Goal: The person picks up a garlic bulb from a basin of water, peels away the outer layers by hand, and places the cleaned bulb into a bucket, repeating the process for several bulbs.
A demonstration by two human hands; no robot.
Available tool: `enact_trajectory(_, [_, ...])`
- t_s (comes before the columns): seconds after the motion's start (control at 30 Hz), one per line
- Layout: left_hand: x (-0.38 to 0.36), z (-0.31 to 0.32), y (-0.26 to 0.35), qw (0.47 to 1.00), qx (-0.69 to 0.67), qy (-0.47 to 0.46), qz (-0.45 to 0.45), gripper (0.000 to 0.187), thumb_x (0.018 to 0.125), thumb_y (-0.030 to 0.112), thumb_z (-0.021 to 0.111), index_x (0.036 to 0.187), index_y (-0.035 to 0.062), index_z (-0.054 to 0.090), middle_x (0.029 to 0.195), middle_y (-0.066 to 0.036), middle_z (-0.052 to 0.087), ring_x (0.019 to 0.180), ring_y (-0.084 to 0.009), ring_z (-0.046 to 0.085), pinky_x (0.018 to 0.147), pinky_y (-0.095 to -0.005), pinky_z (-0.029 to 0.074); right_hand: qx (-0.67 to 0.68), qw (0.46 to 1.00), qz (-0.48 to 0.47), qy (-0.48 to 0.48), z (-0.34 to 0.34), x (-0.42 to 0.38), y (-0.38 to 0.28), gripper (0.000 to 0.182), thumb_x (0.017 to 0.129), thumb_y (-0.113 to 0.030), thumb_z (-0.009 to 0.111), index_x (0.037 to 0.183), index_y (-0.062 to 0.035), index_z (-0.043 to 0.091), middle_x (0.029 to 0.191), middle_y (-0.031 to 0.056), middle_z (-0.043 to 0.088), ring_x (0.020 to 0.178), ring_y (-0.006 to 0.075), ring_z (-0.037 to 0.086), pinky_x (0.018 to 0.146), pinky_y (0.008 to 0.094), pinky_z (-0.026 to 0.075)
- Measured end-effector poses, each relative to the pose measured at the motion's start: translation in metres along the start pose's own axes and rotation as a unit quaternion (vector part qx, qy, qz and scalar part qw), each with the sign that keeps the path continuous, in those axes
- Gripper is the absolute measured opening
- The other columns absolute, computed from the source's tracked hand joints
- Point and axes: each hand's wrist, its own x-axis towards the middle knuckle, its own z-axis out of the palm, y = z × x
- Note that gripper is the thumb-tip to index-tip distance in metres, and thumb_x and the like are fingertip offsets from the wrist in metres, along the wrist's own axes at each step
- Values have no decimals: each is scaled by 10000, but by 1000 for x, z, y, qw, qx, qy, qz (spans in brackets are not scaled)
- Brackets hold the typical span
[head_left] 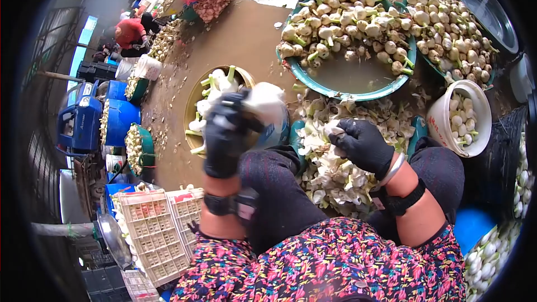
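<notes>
My left hand (226,128), in a black glove, is smeared by motion beside a tan basin (190,98) of white garlic bulbs (224,83) with green stems. A blurred white shape (267,100) shows just right of its fingers, over a white and blue bucket (277,130). Also gloved in black, my right hand (363,144) is closed above a heap of garlic skins (341,182) between my knees. Something small and whitish (334,131) shows at its fingertips; I cannot tell what it is.
Ahead stands a green-rimmed tub (352,97) of unpeeled garlic, with another heaped tub (456,36) to its right. A white bucket (439,126) of bulbs is by my right knee. Plastic crates (151,229) lie at left; a person in red (130,32) bends farther off.
</notes>
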Motion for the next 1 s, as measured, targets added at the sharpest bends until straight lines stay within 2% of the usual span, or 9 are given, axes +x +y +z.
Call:
enact_trajectory(0.07, [-2,-29,-3,818,-354,164,-423,195,871,176,537,783,37,641,663,-59,585,598,-153,558,606,-282,466,-214,976,10,-46,-6,-2,16,337,821,-312,558,1034,-55,606,751,160,641,709,328,624,635,397,472])
enact_trajectory(0.13, [-26,-59,-52,905,40,-55,-419,225,850,199,576,726,24,644,653,-61,578,576,-145,521,578,-280,426,-341,932,41,-118,-4,-24,28,553,776,-358,557,1258,-108,454,998,217,606,927,371,578,840,436,434])
enact_trajectory(0.27, [5,-30,-22,913,-188,-31,-362,174,852,125,554,891,-12,655,772,-45,611,685,-111,545,648,-252,437,-278,960,-4,17,-13,-22,20,463,740,-155,491,1200,-122,536,1103,240,561,965,370,562,859,428,433])
enact_trajectory(0.37, [28,40,24,841,-379,-166,-348,171,838,75,559,971,1,636,884,-48,628,806,-112,561,729,-258,447,-356,931,-48,71,-17,-17,10,395,717,-127,501,1095,-133,616,1206,278,475,923,375,573,836,431,452])
enact_trajectory(0.43, [32,92,35,670,-584,-330,-320,251,802,80,611,1042,10,625,939,-65,642,894,-145,571,810,-283,444,-290,952,-92,33,-20,-16,10,392,713,-118,524,1094,-138,615,1192,292,473,905,384,570,802,437,457])
enact_trajectory(0.5, [27,145,6,845,-312,-371,-226,319,774,150,656,1050,-5,613,977,-121,646,916,-206,598,816,-308,459,-207,965,-151,60,-27,-22,4,349,723,-121,548,1065,-116,616,1124,294,506,817,407,572,739,439,468])
enact_trajectory(0.6, [37,198,-57,910,-186,-330,-167,345,770,187,666,1043,-15,609,998,-187,635,906,-249,618,802,-320,474,-239,966,-60,83,-44,-30,6,177,756,-155,512,889,-85,605,837,210,595,734,375,580,675,465,454])
enact_trajectory(0.83, [62,309,-153,859,70,-366,-350,692,757,348,640,1322,58,365,1303,-193,428,1209,-324,417,993,-386,349,-282,956,74,-7,-52,-30,26,244,727,-159,484,923,-88,610,872,230,606,793,404,574,733,455,448])
enact_trajectory(1.0, [77,324,-170,814,160,-454,-324,411,774,257,588,1139,74,537,1153,-185,549,1051,-315,546,892,-401,439,-170,968,187,12,-61,-20,12,327,799,-248,508,1036,-36,583,861,235,611,824,353,597,748,446,454])
